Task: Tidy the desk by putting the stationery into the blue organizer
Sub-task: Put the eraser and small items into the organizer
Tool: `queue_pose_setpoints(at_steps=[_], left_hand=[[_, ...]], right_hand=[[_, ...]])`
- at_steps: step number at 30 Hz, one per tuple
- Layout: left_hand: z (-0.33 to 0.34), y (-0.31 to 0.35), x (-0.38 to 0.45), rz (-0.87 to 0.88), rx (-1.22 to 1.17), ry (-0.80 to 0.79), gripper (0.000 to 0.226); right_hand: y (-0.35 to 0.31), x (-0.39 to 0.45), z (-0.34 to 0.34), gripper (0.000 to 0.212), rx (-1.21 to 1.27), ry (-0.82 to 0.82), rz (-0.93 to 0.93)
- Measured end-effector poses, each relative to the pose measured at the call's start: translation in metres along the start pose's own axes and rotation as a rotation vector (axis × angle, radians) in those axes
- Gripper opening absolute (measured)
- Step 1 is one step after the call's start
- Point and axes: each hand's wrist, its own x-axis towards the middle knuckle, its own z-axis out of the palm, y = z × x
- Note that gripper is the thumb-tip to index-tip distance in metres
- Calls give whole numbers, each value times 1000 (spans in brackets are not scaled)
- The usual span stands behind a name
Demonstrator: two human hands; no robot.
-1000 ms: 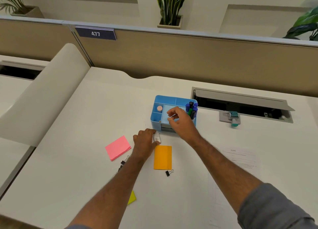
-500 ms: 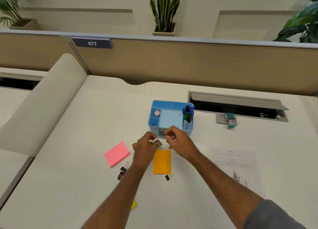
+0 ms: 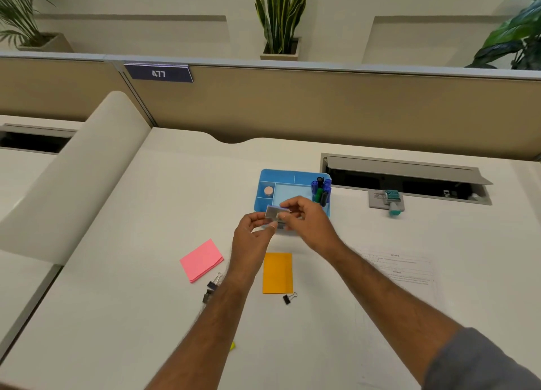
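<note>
blue organizer (image 3: 265, 203) w/ markers (image 3: 321, 191), both hands pinching small grey box (image 3: 274, 213)

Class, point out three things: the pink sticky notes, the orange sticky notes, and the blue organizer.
pink sticky notes (image 3: 201, 260), head view, middle of the top sheet.
orange sticky notes (image 3: 277, 273), head view, centre of the pad.
blue organizer (image 3: 276, 175), head view, far rim.

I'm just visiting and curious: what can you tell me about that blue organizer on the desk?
The blue organizer is a shallow plastic-looking tray with rounded corners, split by thin walls into compartments. It sits flat on the white desk. Its right corner holds upright markers; a left pocket holds a small round pinkish item. Both hands hide its front edge.
</note>
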Motion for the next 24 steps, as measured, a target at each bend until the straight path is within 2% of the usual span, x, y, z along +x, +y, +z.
queue_pose_setpoints(at_steps=[4,10,14,24], left_hand=[[1,-16,-5,-33,76,-29,14],[-7,-44,-14,-33,136,-81,5],[-14,-58,-15,-55,179,-81,5],[-17,-73,-15,-98,183,-81,8]], right_hand=[[-14,33,-11,16,-161,61,-42],[-31,80,-23,12,-491,142,-174],[-28,104,-24,13,-664,124,-173],[-12,117,-15,15,-729,47,-155]])
